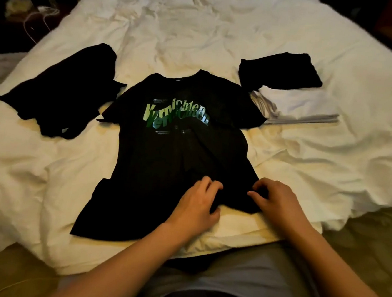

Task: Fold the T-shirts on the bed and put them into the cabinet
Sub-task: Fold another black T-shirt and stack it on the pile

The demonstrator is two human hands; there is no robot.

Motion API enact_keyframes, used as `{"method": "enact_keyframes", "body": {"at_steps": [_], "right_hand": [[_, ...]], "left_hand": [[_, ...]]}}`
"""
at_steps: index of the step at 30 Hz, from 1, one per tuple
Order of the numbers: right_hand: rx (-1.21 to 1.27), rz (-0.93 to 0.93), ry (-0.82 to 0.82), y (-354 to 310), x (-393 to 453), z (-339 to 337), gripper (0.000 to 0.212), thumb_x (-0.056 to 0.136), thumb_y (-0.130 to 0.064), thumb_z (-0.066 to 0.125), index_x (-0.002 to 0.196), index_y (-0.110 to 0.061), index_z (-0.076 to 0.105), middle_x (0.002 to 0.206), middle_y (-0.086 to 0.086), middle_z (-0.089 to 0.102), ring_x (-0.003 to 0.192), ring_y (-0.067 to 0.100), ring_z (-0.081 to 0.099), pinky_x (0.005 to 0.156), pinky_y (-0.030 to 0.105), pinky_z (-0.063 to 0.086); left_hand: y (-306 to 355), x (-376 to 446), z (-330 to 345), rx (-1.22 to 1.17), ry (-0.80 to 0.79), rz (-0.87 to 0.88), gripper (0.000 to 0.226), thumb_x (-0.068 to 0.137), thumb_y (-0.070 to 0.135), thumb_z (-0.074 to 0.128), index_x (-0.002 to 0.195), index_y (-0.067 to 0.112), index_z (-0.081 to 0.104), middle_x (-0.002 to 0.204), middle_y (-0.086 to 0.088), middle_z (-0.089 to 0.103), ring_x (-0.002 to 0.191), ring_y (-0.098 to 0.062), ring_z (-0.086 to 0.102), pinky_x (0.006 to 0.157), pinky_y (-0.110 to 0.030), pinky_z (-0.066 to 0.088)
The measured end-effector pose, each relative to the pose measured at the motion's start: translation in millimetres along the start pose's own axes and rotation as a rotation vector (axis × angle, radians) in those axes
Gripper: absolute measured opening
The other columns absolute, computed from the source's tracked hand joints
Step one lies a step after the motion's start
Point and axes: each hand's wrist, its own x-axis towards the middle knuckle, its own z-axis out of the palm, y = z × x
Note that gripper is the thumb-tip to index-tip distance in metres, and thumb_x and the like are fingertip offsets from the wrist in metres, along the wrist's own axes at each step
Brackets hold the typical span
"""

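A black T-shirt with green lettering (166, 150) lies spread front-up on the white bed (200, 30), collar away from me. My left hand (197, 203) and my right hand (278, 200) both pinch its bunched lower right hem, a hand's width apart. A second black T-shirt (62, 98) lies crumpled to the left. At the right, a folded black T-shirt (280, 70) lies beside a folded white T-shirt (300, 105). No cabinet is in view.
The white duvet is wrinkled and hangs over the bed's near edge (28, 240). A dark nightstand with white cables (36, 13) stands at the far left. My legs (237, 282) are against the bed's front. Dark floor lies beyond the bed's right side.
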Motion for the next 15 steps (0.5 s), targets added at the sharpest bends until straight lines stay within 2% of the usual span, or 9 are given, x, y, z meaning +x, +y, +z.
{"method": "enact_keyframes", "body": {"at_steps": [3,6,10,13,15], "right_hand": [[0.138,-0.042,0.061,5,-3,-7,0.005,0.092,-0.026,0.067,0.089,-0.023,0.067,0.081,-0.012,0.063,0.076,0.007,0.058,0.063,0.018,0.039],[0.346,-0.045,0.184,11,-5,-10,0.006,0.093,-0.022,0.067,0.087,-0.024,0.068,0.082,-0.014,0.067,0.080,0.000,0.062,0.066,0.010,0.043],[0.574,0.061,0.347,16,-7,-14,0.007,0.095,-0.019,0.064,0.095,-0.022,0.070,0.083,-0.011,0.070,0.081,0.002,0.065,0.070,0.015,0.049],[0.596,0.211,0.267,20,-2,-14,0.017,0.091,-0.021,0.070,0.107,-0.026,0.064,0.077,-0.008,0.063,0.072,0.002,0.060,0.069,0.020,0.047],[0.589,0.260,0.186,23,3,-15,0.008,0.087,-0.025,0.074,0.087,-0.018,0.071,0.070,-0.007,0.063,0.070,0.009,0.059,0.067,0.030,0.046]], "left_hand": [[-7,5,5,0.035,0.029,0.007,0.048,0.078,0.022,0.070,0.124,0.018,0.057,0.116,0.000,0.056,0.105,-0.021,0.053,0.088,-0.033,0.044],[-9,10,1,-0.038,0.004,0.120,0.024,0.083,0.026,0.063,0.105,0.018,0.067,0.097,0.002,0.064,0.091,-0.017,0.060,0.080,-0.029,0.042],[-8,11,-4,-0.219,-0.010,0.216,0.016,0.085,0.027,0.058,0.093,0.016,0.066,0.082,0.004,0.062,0.075,-0.009,0.056,0.069,-0.026,0.047],[-5,15,1,-0.176,0.066,0.183,0.014,0.085,0.025,0.057,0.093,0.016,0.064,0.083,0.003,0.058,0.076,-0.012,0.054,0.067,-0.032,0.049],[1,17,7,-0.101,0.165,0.213,0.010,0.083,0.018,0.060,0.093,0.015,0.063,0.085,0.002,0.056,0.076,-0.016,0.053,0.066,-0.034,0.047]]}}
